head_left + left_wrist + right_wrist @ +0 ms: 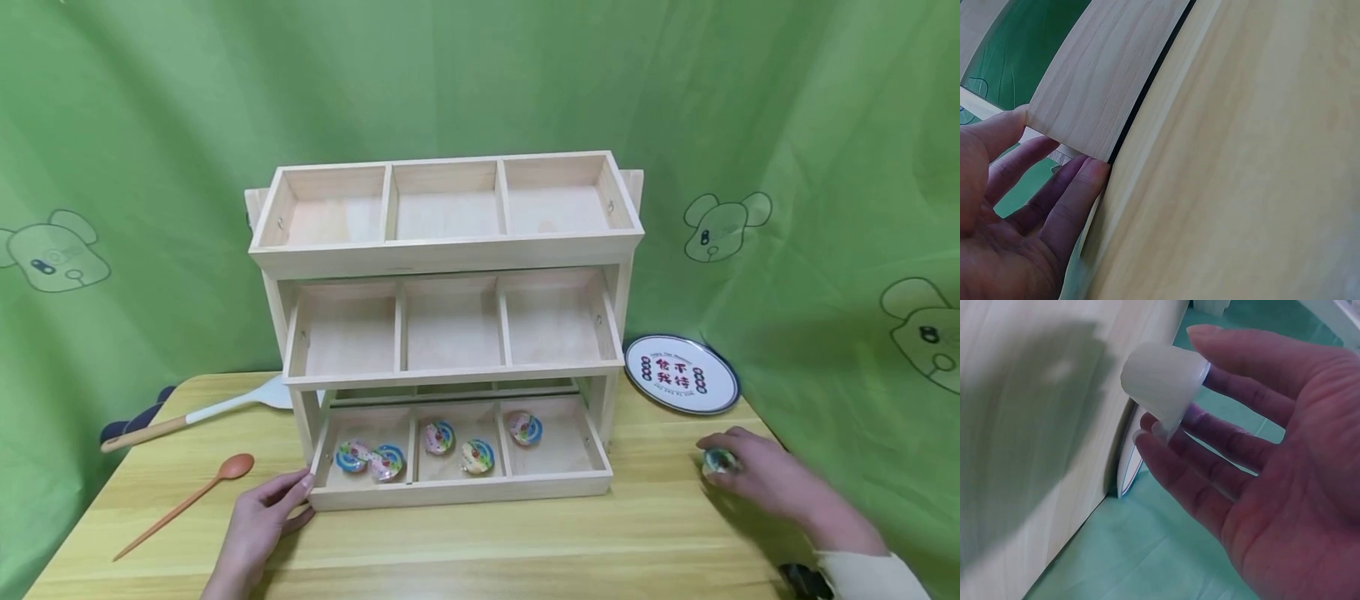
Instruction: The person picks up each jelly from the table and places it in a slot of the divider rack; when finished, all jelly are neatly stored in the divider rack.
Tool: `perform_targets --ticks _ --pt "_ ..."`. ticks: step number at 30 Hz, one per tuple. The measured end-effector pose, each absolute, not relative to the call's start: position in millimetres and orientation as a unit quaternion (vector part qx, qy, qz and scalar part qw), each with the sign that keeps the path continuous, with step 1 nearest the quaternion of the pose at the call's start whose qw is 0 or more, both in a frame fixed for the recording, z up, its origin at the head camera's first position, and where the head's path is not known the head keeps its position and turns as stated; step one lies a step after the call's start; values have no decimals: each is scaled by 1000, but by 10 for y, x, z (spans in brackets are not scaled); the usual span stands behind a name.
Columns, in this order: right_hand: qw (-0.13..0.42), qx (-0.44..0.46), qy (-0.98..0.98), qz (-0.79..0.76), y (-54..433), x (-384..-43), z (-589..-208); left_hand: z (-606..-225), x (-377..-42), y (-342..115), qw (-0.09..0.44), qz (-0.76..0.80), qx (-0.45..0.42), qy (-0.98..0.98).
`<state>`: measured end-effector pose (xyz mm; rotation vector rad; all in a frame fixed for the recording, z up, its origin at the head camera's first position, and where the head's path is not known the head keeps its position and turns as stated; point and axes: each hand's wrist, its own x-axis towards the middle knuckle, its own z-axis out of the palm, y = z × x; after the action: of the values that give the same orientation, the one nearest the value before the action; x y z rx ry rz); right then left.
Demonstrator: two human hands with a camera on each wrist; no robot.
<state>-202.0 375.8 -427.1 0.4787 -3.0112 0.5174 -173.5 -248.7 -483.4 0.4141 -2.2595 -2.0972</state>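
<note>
A wooden three-tier shelf (442, 260) stands mid-table, each tier split into three compartments. At the front left corner of its bottom drawer (457, 492), my left hand (261, 527) pinches the wood, thumb above and fingers lower down in the left wrist view. Over the table's right side, my right hand (768, 477) holds a small jelly cup (1163, 378) between thumb and fingers. That cup has a whitish, tapered body. Several similar cups lie in the bottom drawer: two in the left compartment, two in the middle, and one jelly cup (526, 428) in the right.
A plate (682, 375) with red characters leans at the back right, beyond my right hand. On the left lie a white spatula (225, 408) with a wooden handle and an orange-brown spoon (187, 502). Green cloth (480, 75) hangs behind the table.
</note>
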Motion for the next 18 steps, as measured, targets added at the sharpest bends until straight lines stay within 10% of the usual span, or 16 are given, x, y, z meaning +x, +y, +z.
perform_targets --ticks 18 --pt "24 200 -962 187 3384 -1879 -4189 -4850 -1732 -2483 14 -673 132 -728"
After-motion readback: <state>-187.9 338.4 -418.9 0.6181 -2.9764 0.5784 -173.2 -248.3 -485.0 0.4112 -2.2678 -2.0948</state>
